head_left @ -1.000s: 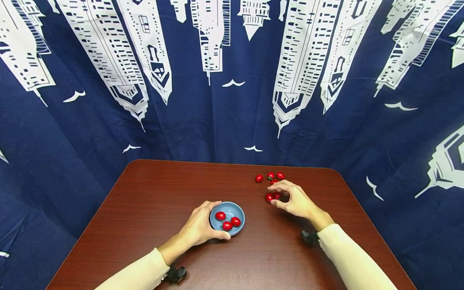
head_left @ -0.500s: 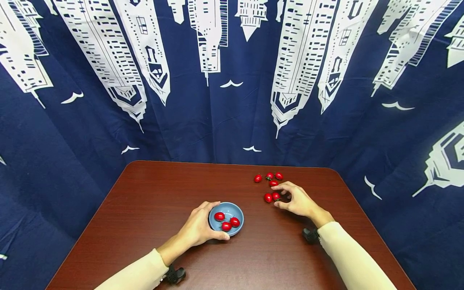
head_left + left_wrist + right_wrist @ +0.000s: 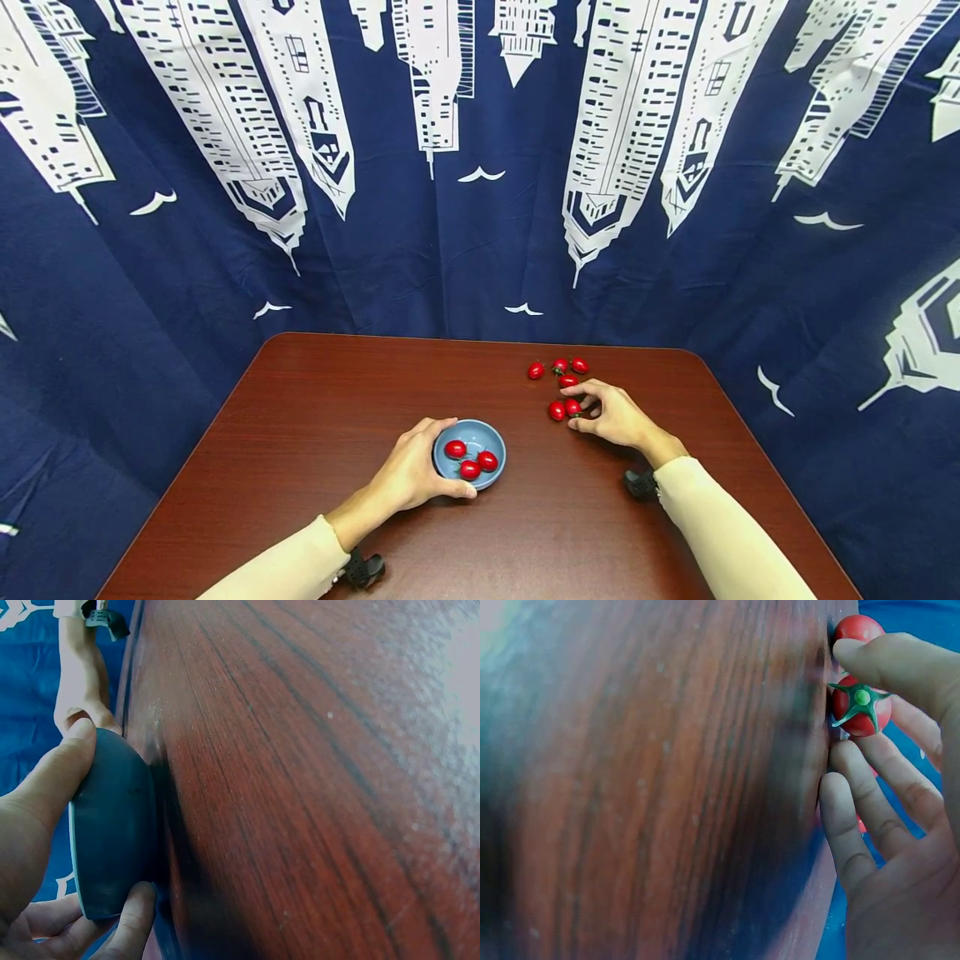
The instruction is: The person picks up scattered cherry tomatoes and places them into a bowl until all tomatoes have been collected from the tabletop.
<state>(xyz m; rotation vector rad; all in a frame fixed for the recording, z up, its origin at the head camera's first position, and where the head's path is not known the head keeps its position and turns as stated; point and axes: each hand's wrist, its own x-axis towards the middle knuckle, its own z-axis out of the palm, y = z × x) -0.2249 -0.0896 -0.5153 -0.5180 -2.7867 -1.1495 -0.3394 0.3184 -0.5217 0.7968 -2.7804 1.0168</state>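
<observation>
Right hand (image 3: 617, 417) at the far right part of the table; thumb and fingers (image 3: 870, 791) curl in around a small red tomato (image 3: 861, 705) with a green star-shaped stem, the thumb tip against its upper side and a fingertip just under it; the fruit sits on the wood, held narrow between them; a second tomato (image 3: 556, 410) lies just left of it, touching or nearly so, I cannot tell which; in the wrist view another red one (image 3: 857, 628) shows just beyond the thumb.

Left hand (image 3: 412, 471) grips a small blue bowl (image 3: 480, 432) near the table's middle, closer to the person; thumb (image 3: 56, 769) on one side of the outer wall, a fingertip low on the other side near the base; bowl stands flat on the wood; three red tomatoes (image 3: 470, 457) lie inside, close together.

Further out: a cluster of four loose tomatoes (image 3: 558, 369) by the far edge, just beyond the right hand's fingers; dark red-brown wooden table (image 3: 315, 400) with rounded corners; cream sleeves on both forearms, a black wrist mount (image 3: 640, 484) under the right one; behind, a navy curtain (image 3: 450, 250) printed with white skyscrapers and gulls.
</observation>
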